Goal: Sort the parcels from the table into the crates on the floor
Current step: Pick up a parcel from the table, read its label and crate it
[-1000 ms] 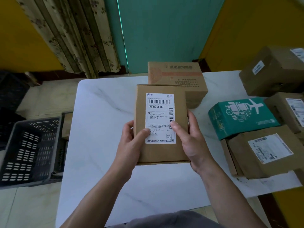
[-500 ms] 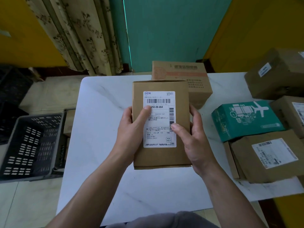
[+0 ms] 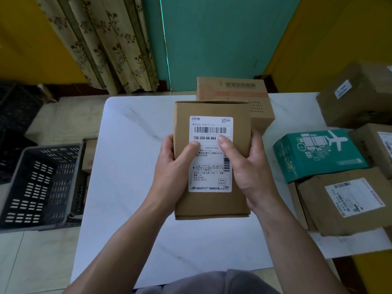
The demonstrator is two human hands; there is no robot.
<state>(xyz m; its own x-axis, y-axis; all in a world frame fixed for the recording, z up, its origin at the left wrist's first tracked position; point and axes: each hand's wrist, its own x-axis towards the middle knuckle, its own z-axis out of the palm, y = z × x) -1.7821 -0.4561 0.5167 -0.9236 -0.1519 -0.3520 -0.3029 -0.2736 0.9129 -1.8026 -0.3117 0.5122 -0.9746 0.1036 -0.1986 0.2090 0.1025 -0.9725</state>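
I hold a brown cardboard parcel (image 3: 212, 200) with a white shipping label facing up, lifted above the white table (image 3: 131, 166). My left hand (image 3: 176, 166) grips its left edge, thumb on the label. My right hand (image 3: 248, 166) grips the right edge, thumb also on the label. A dark grey slotted crate (image 3: 40, 185) stands on the floor to the left of the table; its inside looks bare.
Behind the held parcel lies a brown box with orange print (image 3: 233, 90). On the right are a green box with a plane drawing (image 3: 318, 155) and several brown labelled boxes (image 3: 343, 200). Another box (image 3: 89, 155) sits between crate and table. Curtain and teal door stand behind.
The parcel has come closer to the camera and a little higher. Both thumbs have slid up the label toward the barcode number.
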